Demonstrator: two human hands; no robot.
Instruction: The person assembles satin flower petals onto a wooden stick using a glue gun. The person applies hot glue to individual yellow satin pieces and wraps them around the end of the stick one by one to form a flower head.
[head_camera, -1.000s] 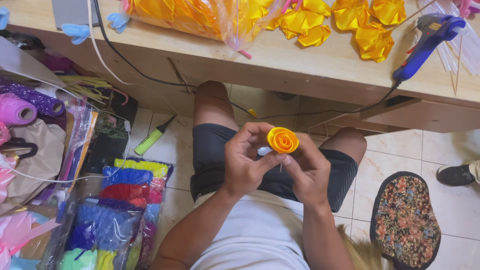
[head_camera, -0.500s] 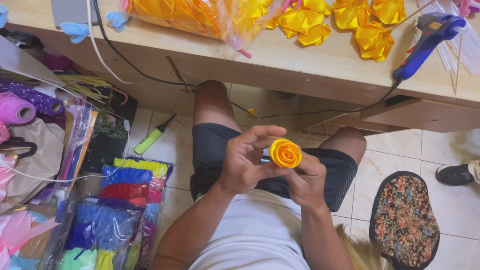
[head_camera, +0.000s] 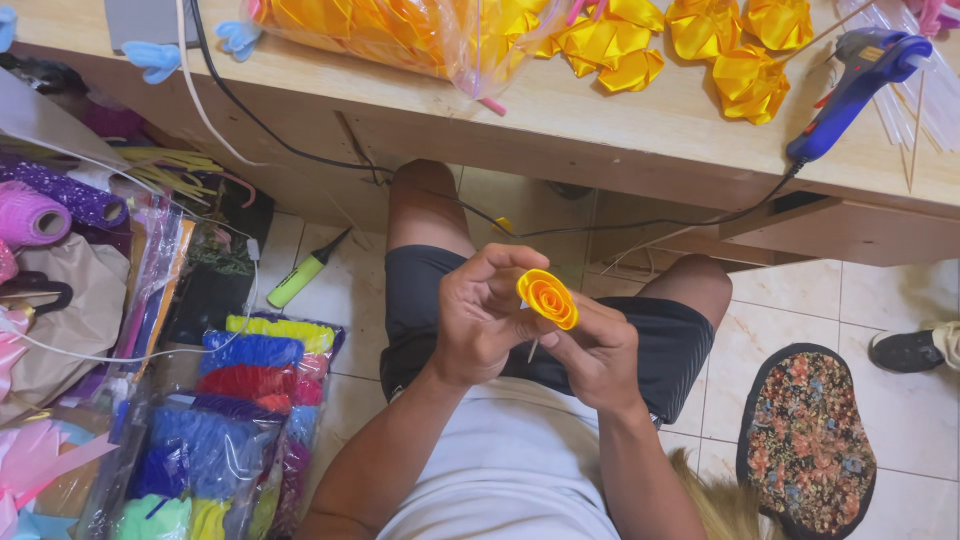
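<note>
The small orange-yellow rolled ribbon rose (head_camera: 547, 298) is sitting at frame centre, above the lap, on a thin pale stick (head_camera: 533, 349) poking down between the fingers. Left hand (head_camera: 483, 322) is curling round the rose's left side, thumb & fingertips pinching the outer coil; right hand (head_camera: 601, 355) is closing on the stem just under the bloom. So both grips are clamped, rose sitting on top of the right grip & beside the left.

Risks, as I judge: pinch too slack → spiral is springing open; too hard → petals are getting crushed; stick could slip out the bottom.

Further out: blue glue gun (head_camera: 855, 82) is lying on the wooden tabletop (head_camera: 620, 130), upper right, well apart, w/ finished yellow ribbon flowers (head_camera: 720, 45) near it.
</note>
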